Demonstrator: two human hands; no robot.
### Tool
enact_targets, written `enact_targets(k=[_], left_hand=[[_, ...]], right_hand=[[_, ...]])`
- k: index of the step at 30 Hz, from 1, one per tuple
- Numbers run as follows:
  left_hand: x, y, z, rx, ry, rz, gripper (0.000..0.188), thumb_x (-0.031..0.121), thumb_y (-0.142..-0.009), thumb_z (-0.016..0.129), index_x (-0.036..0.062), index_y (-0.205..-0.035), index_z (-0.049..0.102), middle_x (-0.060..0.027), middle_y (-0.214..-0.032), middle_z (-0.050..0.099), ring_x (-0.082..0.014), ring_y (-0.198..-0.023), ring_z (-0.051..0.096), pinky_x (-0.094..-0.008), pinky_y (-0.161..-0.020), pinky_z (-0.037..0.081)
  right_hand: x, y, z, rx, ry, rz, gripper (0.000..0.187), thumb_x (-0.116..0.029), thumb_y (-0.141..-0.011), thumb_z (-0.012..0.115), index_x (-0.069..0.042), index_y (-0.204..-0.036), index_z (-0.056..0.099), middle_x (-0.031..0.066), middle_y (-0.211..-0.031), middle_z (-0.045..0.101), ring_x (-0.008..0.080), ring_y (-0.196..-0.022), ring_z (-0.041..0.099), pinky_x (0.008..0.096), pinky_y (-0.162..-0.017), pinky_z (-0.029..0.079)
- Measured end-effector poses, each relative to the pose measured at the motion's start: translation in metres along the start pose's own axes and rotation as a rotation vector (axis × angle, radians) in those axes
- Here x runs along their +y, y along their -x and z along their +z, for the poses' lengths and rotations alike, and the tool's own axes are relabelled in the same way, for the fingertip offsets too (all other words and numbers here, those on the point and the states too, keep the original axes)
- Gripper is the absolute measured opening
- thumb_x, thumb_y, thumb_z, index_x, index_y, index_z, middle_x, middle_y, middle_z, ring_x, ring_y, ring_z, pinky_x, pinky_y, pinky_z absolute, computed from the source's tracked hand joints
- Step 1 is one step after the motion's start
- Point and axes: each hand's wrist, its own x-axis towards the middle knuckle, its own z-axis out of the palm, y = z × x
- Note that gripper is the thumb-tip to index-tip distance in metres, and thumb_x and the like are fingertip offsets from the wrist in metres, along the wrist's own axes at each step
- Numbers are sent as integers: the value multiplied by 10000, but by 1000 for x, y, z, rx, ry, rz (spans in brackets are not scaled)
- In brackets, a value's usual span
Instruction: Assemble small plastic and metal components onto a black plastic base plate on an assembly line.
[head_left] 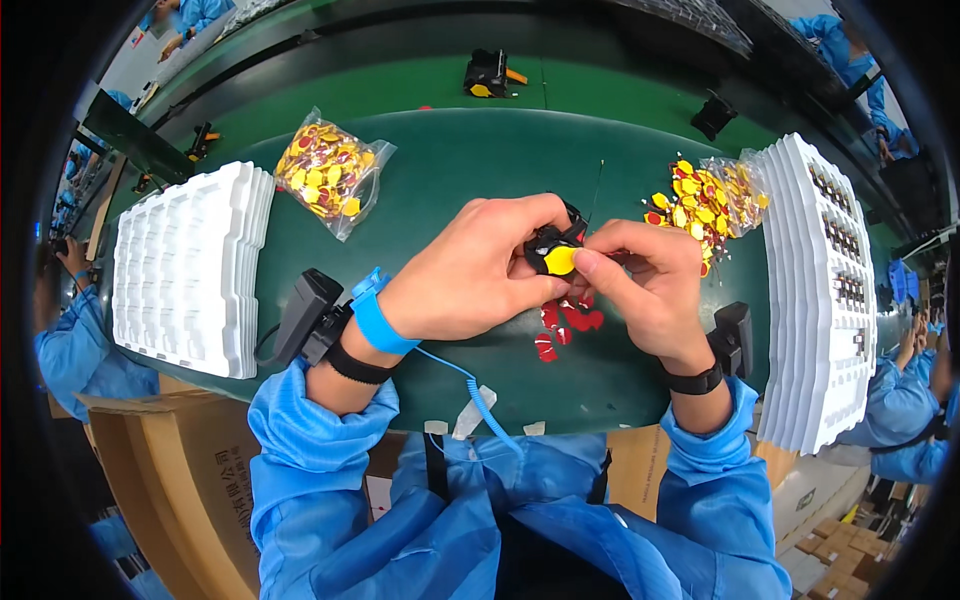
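My left hand point(490, 262) is closed round a small black device point(546, 240), held above the middle of the green table. On its near face sits a bright yellow tab point(561, 260). My right hand point(645, 285) pinches that tab's edge between thumb and forefinger, and its other fingers curl in. Below the hands, red backing scraps point(566, 322) lie scattered on the table. Right of my right hand spreads a loose pile of yellow and red tabs point(690, 205), spilling from a clear bag point(742, 190). My fingers hide part of the black device.
A clear bag of yellow and red pieces point(328, 172) lies at the far left. White stacked trays point(185, 270) stand left; another tray stack point(815, 300) at right holds small dark parts. Beyond the table, black devices point(487, 75) rest on a green surface. A blue coiled cord point(480, 400) trails from my left wristband.
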Motion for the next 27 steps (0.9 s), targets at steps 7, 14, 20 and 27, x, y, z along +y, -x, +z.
enact_targets(k=[7,14,20,27], left_hand=[[7,2,-3,-5,1,19,291,76,-849,735,-20,-1044,541,-22,-805,490,-42,-672,429,-225,-526,366],[19,9,-7,-62,79,36,211,144,-951,621,-23,-1045,533,-48,-715,498,-82,-627,413,-271,-534,331],[14,20,6,95,222,9,211,125,-957,625,-23,-1080,539,-30,-743,504,-54,-629,403,-250,-524,324],[5,12,13,131,327,13,187,147,-979,609,-7,-1073,559,7,-746,519,-19,-612,413,-215,-512,328]], right_hand=[[2,1,6,114,102,-124,97,-57,-862,716,28,-822,693,75,-684,676,120,-631,651,237,-596,514],[3,-1,11,130,-20,-189,268,-76,-858,708,22,-1102,654,106,-973,674,129,-834,655,250,-659,521],[-2,0,3,10,-141,-60,509,-96,-844,718,54,-1305,563,127,-1044,684,154,-931,686,294,-836,579],[-1,0,4,97,44,-138,430,-99,-853,737,98,-1207,593,104,-843,702,74,-687,660,212,-575,510]])
